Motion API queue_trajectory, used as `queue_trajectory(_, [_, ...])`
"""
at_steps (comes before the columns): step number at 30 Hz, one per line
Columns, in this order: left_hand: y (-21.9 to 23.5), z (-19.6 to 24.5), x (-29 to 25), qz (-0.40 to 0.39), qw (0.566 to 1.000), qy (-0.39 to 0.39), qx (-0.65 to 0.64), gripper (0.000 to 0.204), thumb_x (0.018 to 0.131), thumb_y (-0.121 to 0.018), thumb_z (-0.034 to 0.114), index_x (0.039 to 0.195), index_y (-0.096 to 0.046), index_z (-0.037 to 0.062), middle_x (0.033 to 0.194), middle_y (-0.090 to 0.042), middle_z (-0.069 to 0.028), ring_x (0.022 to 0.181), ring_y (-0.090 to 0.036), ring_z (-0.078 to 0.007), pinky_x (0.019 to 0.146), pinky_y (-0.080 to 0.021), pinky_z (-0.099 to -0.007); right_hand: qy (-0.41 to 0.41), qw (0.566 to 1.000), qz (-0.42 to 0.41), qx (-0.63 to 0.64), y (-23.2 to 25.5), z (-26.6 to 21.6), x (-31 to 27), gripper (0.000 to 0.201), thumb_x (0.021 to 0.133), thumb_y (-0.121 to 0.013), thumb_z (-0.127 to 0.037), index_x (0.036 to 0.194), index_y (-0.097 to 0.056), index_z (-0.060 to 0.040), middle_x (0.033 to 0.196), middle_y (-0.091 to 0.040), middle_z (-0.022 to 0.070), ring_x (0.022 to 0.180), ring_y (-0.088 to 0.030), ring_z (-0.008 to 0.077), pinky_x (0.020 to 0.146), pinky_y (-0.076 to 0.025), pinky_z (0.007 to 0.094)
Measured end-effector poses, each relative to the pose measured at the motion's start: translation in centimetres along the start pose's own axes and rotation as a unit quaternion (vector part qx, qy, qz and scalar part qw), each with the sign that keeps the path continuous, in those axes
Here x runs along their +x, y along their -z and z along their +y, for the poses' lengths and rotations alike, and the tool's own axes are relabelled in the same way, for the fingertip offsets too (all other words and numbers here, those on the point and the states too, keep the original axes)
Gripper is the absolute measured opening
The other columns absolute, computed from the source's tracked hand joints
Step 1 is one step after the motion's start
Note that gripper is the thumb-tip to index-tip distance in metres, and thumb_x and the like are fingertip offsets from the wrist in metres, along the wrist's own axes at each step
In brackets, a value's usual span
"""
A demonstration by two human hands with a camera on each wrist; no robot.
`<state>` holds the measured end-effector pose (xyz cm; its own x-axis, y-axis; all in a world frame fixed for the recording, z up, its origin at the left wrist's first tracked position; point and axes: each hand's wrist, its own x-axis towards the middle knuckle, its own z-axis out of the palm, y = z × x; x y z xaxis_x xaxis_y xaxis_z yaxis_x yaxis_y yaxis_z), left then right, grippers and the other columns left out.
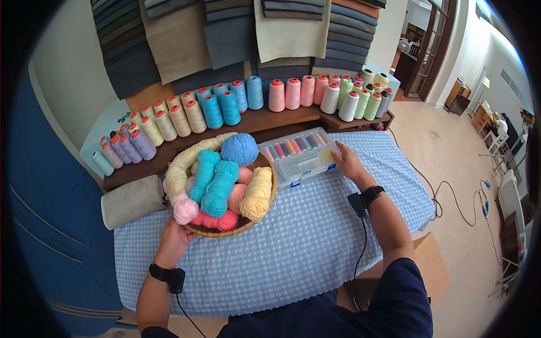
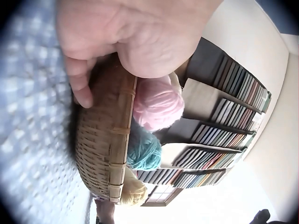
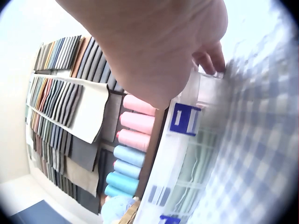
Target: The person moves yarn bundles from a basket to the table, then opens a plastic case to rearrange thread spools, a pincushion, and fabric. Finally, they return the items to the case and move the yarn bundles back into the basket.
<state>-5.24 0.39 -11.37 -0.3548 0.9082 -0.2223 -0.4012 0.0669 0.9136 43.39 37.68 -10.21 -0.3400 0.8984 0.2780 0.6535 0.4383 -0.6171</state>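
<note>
My left hand (image 1: 174, 239) grips the near left side of a woven basket (image 1: 239, 230), its fingers against the outer wall in the left wrist view. Balls and skeins of yarn fill the basket: a blue ball (image 1: 239, 149), turquoise skeins (image 1: 221, 188), a pale yellow skein (image 1: 257, 194), a light pink ball (image 1: 185, 209) and others. My right hand (image 1: 350, 161) holds the right end of a clear plastic case (image 1: 298, 168), fingers around its far end. Small thread spools (image 1: 290, 147) lie in a row inside it, and blue latches (image 3: 185, 119) close its side.
A blue checked cloth (image 1: 293, 248) covers the table. Behind it, cones of thread (image 1: 228, 108) line a brown shelf, below hanging fabric swatches (image 1: 292, 34). A folded grey cloth (image 1: 132, 204) lies left of the basket. Cables run across the floor at right.
</note>
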Motion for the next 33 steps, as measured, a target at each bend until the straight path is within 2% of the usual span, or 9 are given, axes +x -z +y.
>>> queue_trajectory(4, [-0.8,1.0,-3.6,0.003,0.999,0.023,0.042,0.038,0.116,-0.051,0.036,0.144,-0.058,0.011,0.123,-0.075,-0.0089,0.108,-0.074,-0.0201,0.084,-0.059,-0.0363,0.067,0.99,0.123,-0.028,0.9,-3.1,-4.2,0.049,0.1,-0.074,-0.027,0.138,-0.064,0.0015,0.132,-0.068,0.0266,0.123,-0.065,0.0453,0.109,-0.052,0.0486])
queue_trajectory(6, [-0.4,0.2,-6.0,0.038,0.999,0.008,0.017,0.03,0.114,-0.054,0.032,0.134,-0.061,0.0096,0.114,-0.074,-0.0079,0.103,-0.072,-0.0206,0.082,-0.056,-0.0354,0.066,0.989,0.116,0.057,1.5,-5.5,-7.4,0.027,0.097,-0.078,-0.018,0.117,-0.071,-0.0011,0.117,-0.07,0.0194,0.104,-0.069,0.0365,0.087,-0.059,0.0419])
queue_trajectory(8, [-0.7,0.0,-8.1,0.073,0.997,-0.007,-0.008,0.023,0.112,-0.058,0.028,0.124,-0.063,0.0083,0.106,-0.073,-0.007,0.098,-0.071,-0.0212,0.08,-0.054,-0.0346,0.028,0.984,0.065,0.164,1.4,-6.5,-10.8,0.02,0.095,-0.079,-0.016,0.101,-0.068,-0.0012,0.104,-0.069,0.0111,0.099,-0.069,0.0247,0.086,-0.059,0.0363])
queue_trajectory(10, [-1.9,-0.2,-10.1,0.057,0.996,-0.044,-0.045,0.016,0.108,-0.061,0.021,0.098,-0.058,0.0094,0.086,-0.059,-0.0026,0.079,-0.06,-0.0199,0.077,-0.05,-0.0347,0.048,0.983,0.065,0.167,2.3,-8.4,-13.7,0.026,0.094,-0.079,-0.011,0.085,-0.055,-0.0039,0.088,-0.058,0.0055,0.084,-0.057,0.0164,0.076,-0.049,0.0328])
queue_trajectory(11, [-2.4,-0.3,-10.8,0.063,0.996,-0.044,-0.049,0.016,0.108,-0.061,0.021,0.098,-0.058,0.0094,0.086,-0.059,-0.0026,0.079,-0.06,-0.0199,0.077,-0.05,-0.0347,-0.017,0.955,0.018,0.296,2.0,-8.4,-14.8,0.033,0.092,-0.078,-0.006,0.079,-0.047,-0.0082,0.084,-0.052,0.0011,0.079,-0.047,0.0118,0.072,-0.042,0.0296])
queue_trajectory(13, [-2.9,-0.5,-11.7,0.06,0.993,-0.077,-0.066,0.026,0.105,-0.061,0.013,0.083,-0.049,0.0125,0.077,-0.048,-0.0006,0.073,-0.05,-0.0178,0.074,-0.047,-0.0343,-0.037,0.902,-0.037,0.428,2.4,-10.1,-16.4,0.043,0.09,-0.076,-0.001,0.071,-0.039,-0.0114,0.076,-0.047,-0.0026,0.073,-0.041,0.0086,0.067,-0.036,0.029])
queue_trajectory(19, [-3.0,-0.7,-12.3,0.043,0.988,-0.133,-0.068,0.038,0.102,-0.061,0.008,0.071,-0.039,0.0152,0.064,-0.039,0.0019,0.06,-0.036,-0.0112,0.061,-0.034,-0.0315,-0.053,0.87,-0.067,0.485,1.9,-8.6,-17.3,0.055,0.092,-0.069,0.0,0.057,-0.028,-0.0122,0.06,-0.033,-0.0067,0.062,-0.032,0.0068,0.059,-0.024,0.0314])
queue_trajectory(25, [-2.1,-0.3,-12.5,-0.016,0.991,-0.12,-0.059,0.042,0.099,-0.056,0.009,0.064,-0.032,0.0156,0.057,-0.028,0.0048,0.053,-0.023,-0.0093,0.054,-0.021,-0.0333,-0.066,0.847,-0.069,0.524,1.6,-9.0,-17.3,0.05,0.092,-0.064,0.001,0.053,-0.035,-0.0108,0.059,-0.038,-0.0056,0.058,-0.03,0.0071,0.056,-0.024,0.0321])
queue_trajectory(33, [-1.9,-0.2,-12.1,-0.031,0.992,-0.094,-0.082,0.043,0.098,-0.054,0.014,0.065,-0.027,0.0175,0.055,-0.025,0.0046,0.048,-0.018,-0.0083,0.048,-0.016,-0.0327,-0.056,0.83,-0.078,0.549,1.0,-8.9,-17.3,0.051,0.096,-0.062,0.001,0.056,-0.034,-0.0114,0.058,-0.037,-0.0048,0.057,-0.03,0.0075,0.054,-0.024,0.0319])
